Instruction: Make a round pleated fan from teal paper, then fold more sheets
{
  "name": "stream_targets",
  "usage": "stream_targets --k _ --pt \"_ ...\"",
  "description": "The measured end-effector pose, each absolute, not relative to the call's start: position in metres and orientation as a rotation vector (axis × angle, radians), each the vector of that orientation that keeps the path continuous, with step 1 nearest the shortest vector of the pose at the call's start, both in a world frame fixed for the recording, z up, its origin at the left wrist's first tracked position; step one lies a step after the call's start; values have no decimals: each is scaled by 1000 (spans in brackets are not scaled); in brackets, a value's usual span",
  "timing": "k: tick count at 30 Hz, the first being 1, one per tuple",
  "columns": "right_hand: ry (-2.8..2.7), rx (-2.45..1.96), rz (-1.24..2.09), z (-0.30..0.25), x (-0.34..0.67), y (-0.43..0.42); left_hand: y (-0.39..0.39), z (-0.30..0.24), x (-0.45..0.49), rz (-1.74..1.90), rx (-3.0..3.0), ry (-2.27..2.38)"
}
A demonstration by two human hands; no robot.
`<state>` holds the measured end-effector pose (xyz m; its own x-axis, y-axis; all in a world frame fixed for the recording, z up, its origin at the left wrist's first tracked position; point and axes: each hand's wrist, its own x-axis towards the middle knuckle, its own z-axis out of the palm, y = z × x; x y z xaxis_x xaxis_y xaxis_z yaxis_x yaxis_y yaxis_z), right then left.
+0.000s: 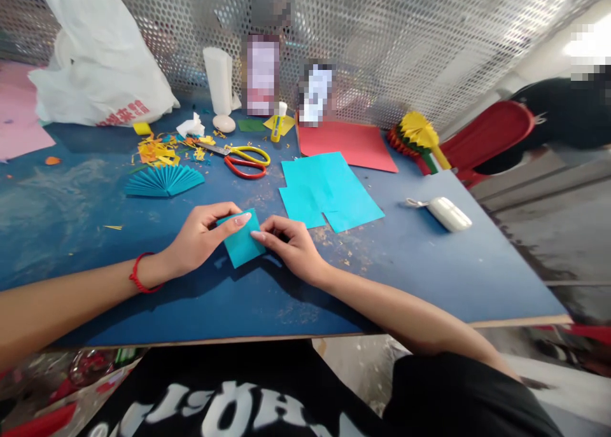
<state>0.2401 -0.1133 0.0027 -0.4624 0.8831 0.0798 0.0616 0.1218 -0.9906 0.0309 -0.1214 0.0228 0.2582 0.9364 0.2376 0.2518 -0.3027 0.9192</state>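
Note:
A small square of blue paper point(242, 246) is held between both hands, just above the blue tabletop. My left hand point(210, 230) pinches its upper left part, thumb on top and fingers behind. On the right edge, the thumb and forefinger of my right hand point(291, 243) close on the same sheet. Beyond my left hand lies a pleated blue paper fan point(166, 181). Scissors with red and yellow handles point(245, 162) rest past the held paper. Larger cut sheets of blue paper point(334, 189) lie flat beyond my right hand.
Yellow and orange paper scraps point(160, 151) are heaped near a glue stick point(279, 124). Red paper point(351, 145), two blurred phones and a white plastic bag point(100, 62) stand or lie along the mesh wall. A white case point(449, 214) and a yellow paper flower point(420, 130) are at right.

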Motion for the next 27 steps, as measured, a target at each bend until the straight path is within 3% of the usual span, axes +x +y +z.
stream_targets --k 7,13,19,27 --pt "-1504 -1016 1311 -1 242 -108 -119 21 29 912 1732 1010" --pt "-1429 -1101 1018 -4 240 -115 -119 21 29 943 1747 1033" --pt "-1900 -775 1422 3 243 -118 -120 19 30 792 1731 781" --pt "-2013 -744 1388 2 241 -119 -122 14 31 721 1844 728"
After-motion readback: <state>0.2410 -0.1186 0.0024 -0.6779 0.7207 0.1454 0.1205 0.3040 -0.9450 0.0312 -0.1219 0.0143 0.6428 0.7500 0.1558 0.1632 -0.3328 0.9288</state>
